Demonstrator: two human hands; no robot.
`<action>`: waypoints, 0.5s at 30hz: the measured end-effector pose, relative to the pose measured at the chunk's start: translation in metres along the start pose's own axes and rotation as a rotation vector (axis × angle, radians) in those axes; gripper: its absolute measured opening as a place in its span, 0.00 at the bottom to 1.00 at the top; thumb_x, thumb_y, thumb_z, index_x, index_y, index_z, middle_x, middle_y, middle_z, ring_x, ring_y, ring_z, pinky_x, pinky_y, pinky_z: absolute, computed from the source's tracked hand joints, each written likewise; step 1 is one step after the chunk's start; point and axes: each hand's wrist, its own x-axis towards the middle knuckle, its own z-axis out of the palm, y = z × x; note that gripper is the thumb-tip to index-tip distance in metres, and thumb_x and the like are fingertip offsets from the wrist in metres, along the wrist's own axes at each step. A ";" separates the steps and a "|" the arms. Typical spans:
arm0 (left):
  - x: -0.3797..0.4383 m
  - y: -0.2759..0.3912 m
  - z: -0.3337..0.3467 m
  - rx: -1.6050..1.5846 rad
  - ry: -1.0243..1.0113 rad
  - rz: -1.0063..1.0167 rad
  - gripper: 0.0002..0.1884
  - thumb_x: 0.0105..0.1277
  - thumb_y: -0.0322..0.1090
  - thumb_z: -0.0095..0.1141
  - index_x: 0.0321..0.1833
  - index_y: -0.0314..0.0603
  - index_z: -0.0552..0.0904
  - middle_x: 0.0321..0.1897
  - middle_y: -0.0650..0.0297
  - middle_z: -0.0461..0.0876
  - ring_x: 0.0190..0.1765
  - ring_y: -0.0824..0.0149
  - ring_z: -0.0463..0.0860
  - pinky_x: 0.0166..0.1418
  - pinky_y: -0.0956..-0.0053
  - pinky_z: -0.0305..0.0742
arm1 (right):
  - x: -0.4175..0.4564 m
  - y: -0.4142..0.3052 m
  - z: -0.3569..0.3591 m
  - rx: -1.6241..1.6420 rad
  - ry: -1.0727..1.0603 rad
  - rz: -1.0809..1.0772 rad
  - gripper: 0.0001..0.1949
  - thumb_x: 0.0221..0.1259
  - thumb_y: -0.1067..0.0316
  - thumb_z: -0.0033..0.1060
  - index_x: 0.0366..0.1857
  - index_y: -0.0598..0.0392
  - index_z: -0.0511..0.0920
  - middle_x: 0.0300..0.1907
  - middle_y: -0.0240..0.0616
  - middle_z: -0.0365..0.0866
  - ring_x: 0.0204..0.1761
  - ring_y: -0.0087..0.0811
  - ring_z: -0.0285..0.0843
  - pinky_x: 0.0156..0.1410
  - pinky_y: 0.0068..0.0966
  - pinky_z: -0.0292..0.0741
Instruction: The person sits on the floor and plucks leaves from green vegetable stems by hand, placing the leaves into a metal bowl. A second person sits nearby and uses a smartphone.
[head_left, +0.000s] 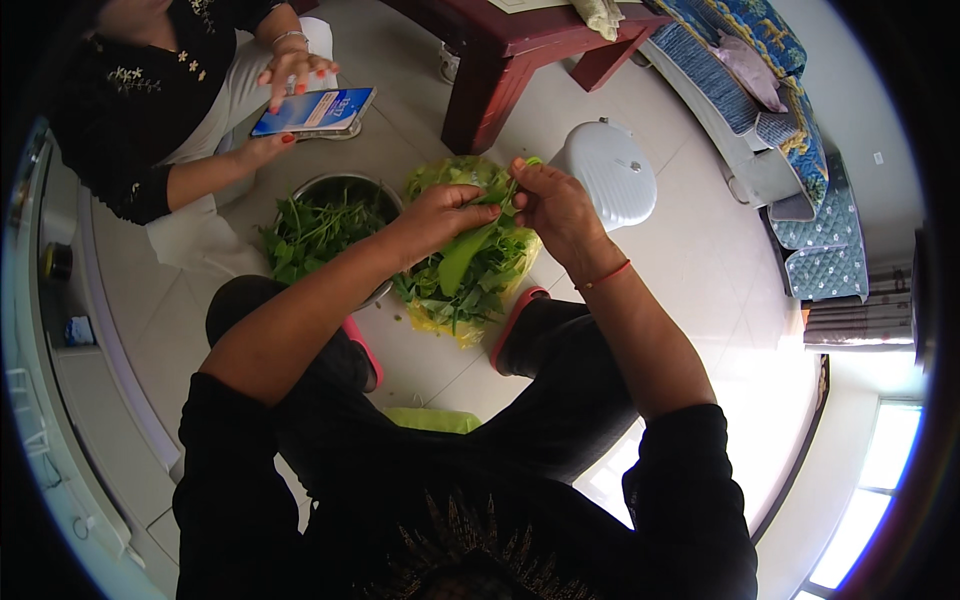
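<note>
My left hand (442, 221) pinches the leafy part of a green stem (463, 259) between thumb and fingers; a large leaf hangs down below it. Close beside it, my right hand (553, 206), with a red cord on the wrist, pinches the same stem's upper part between thumb and forefinger. Beneath both hands a heap of leafy greens (480, 289) lies on a yellow plastic bag (466, 330) on the floor. To its left stands a round metal bowl (395, 196) filled with green stems and leaves, partly covered by my left forearm.
At the upper left another person (202, 176) sits holding a smartphone (315, 112). A white lidded bin (611, 172) stands right of the bag. A dark red wooden table (491, 75) is ahead, a sofa (720, 97) at the upper right. Small plant scraps lie on the tiles.
</note>
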 end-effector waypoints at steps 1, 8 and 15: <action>0.000 0.001 -0.001 -0.008 -0.007 -0.015 0.15 0.73 0.39 0.56 0.54 0.34 0.81 0.38 0.68 0.84 0.38 0.79 0.82 0.43 0.83 0.77 | 0.001 0.001 -0.001 0.012 0.021 -0.022 0.09 0.69 0.59 0.61 0.34 0.53 0.78 0.26 0.26 0.74 0.27 0.19 0.71 0.32 0.20 0.70; 0.004 -0.014 -0.016 0.004 -0.073 -0.037 0.12 0.73 0.39 0.55 0.47 0.35 0.82 0.31 0.65 0.84 0.31 0.75 0.83 0.33 0.79 0.78 | 0.007 -0.006 -0.012 0.094 0.121 -0.123 0.09 0.68 0.61 0.63 0.34 0.53 0.78 0.25 0.26 0.75 0.26 0.19 0.72 0.31 0.20 0.70; 0.005 -0.016 -0.015 0.223 0.017 -0.151 0.11 0.73 0.38 0.54 0.39 0.36 0.82 0.26 0.64 0.83 0.24 0.73 0.81 0.27 0.78 0.77 | 0.005 -0.012 -0.022 0.136 0.204 -0.176 0.08 0.67 0.61 0.64 0.35 0.52 0.78 0.24 0.26 0.75 0.26 0.19 0.72 0.31 0.19 0.70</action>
